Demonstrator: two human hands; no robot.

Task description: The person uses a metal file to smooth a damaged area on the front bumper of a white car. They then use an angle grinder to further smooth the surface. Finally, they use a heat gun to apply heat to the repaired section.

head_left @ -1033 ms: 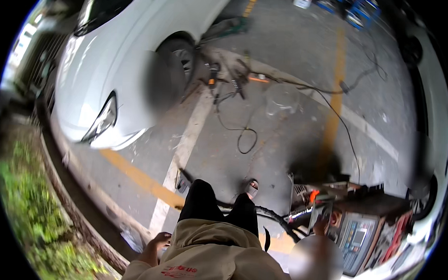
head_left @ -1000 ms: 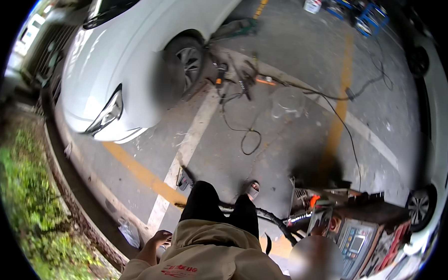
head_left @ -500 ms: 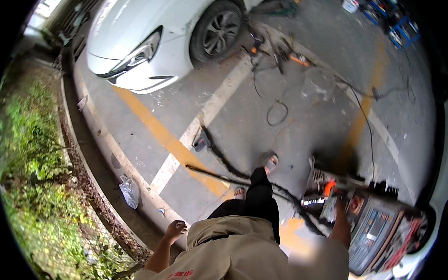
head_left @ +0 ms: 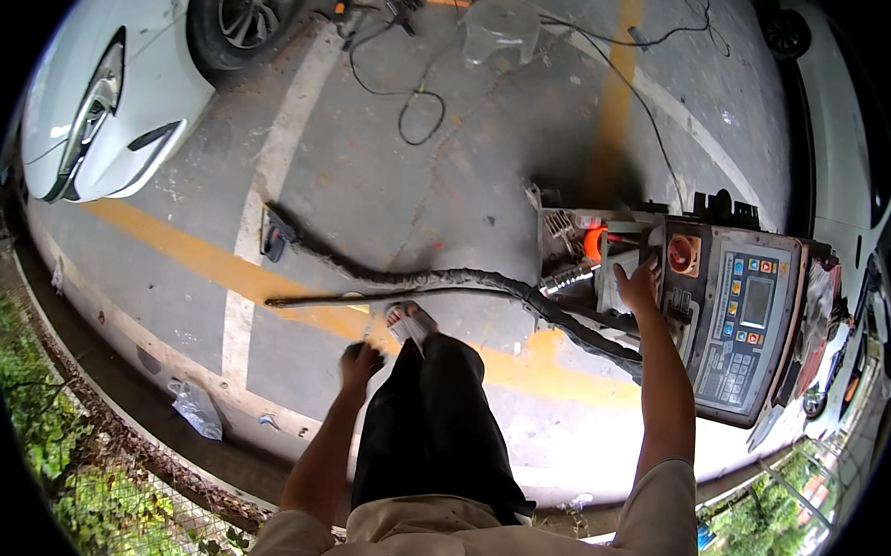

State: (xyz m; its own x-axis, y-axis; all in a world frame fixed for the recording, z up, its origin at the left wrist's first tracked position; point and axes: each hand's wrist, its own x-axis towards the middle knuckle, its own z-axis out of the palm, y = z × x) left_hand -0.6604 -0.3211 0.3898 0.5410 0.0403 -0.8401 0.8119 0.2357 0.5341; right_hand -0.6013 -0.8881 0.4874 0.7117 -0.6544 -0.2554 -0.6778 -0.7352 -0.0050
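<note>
My right hand (head_left: 641, 285) reaches over the left side of a boxy machine (head_left: 683, 340), near its red rotary switch (head_left: 681, 255). The thumb stands apart from the fingers, which stretch forward; contact with the casing is unclear. A control panel (head_left: 750, 326) with a small screen and coloured buttons covers the machine's top. My left hand (head_left: 362, 362) hangs low beside my leg, its fingers curled and shadowed; what they hold, if anything, is hidden. From the machine a thick black-wrapped cable (head_left: 455, 278) runs left over the floor to a dark pistol-shaped handle (head_left: 277, 233).
A tray (head_left: 570, 246) with an orange item adjoins the machine. The white car (head_left: 125, 95) stands at the far left, another car (head_left: 849, 147) at the right. Cords (head_left: 421, 118), tools and a clear plastic stool (head_left: 503, 30) lie ahead. A plastic bag (head_left: 197, 409) sits by the kerb.
My view has turned right and come closer to the machine, so the car slides left. My right hand remains at the machine's left side; my left hand has swung forward beside my leg.
</note>
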